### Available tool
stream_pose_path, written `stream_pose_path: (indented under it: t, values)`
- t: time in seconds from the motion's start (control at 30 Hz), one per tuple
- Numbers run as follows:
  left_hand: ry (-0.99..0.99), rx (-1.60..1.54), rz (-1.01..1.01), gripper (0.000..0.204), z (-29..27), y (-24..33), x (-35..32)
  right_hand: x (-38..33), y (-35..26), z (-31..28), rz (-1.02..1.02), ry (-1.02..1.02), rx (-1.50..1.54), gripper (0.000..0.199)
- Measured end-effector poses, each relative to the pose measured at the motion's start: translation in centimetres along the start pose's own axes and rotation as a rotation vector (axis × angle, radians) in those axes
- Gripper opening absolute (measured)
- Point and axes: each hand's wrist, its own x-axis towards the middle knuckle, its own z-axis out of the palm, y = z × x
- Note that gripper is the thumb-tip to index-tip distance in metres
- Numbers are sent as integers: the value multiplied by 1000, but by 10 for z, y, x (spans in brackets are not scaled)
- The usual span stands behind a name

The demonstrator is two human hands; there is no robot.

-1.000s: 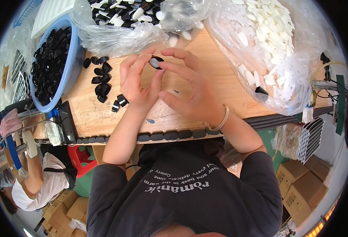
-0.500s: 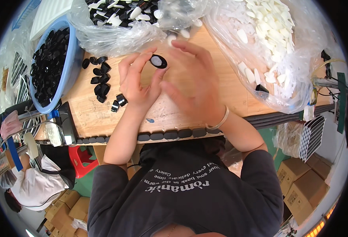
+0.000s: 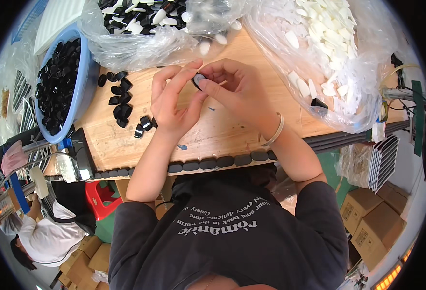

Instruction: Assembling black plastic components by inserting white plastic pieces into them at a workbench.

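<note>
Pinched in our 2 hands, left hand (image 3: 172, 104) and right hand (image 3: 237, 89), we hold 1 small black piece (image 3: 198, 79) between our fingertips, just above the wooden surface (image 3: 222, 130).

The person wears a dark grey, almost charcoal top (image 3: 232, 241) that fills the lower middle of the frame. Its sleeves (image 3: 319, 212) are pushed up, so both forearms are bare from about the elbow. Across the chest runs pale printed lettering in curved lines, seen upside down from this view. The fabric looks soft and a little creased near the shoulders. On the right wrist, right of the frame's centre, sits a thin, plain bangle (image 3: 272, 133) of pale silvery colour. The left hand (image 3: 174, 104) and right hand (image 3: 239, 92) are bare, without gloves or rings that I can see.
</note>
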Motion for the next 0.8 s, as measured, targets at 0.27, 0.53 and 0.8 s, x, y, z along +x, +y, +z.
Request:
stream_pose_path:
  t: [0.27,0.53,0.8]
  values:
    - [-16,-49,-27,48,1,0,-1,0,6,1,30,-19,104,18]
    - [-18,-66,-43,47,0,2,-1,-2,9,5,4,19,160,16]
    - [-10,-53,-31,46,2,3,-3,-3,8,7,36,41,222,15]
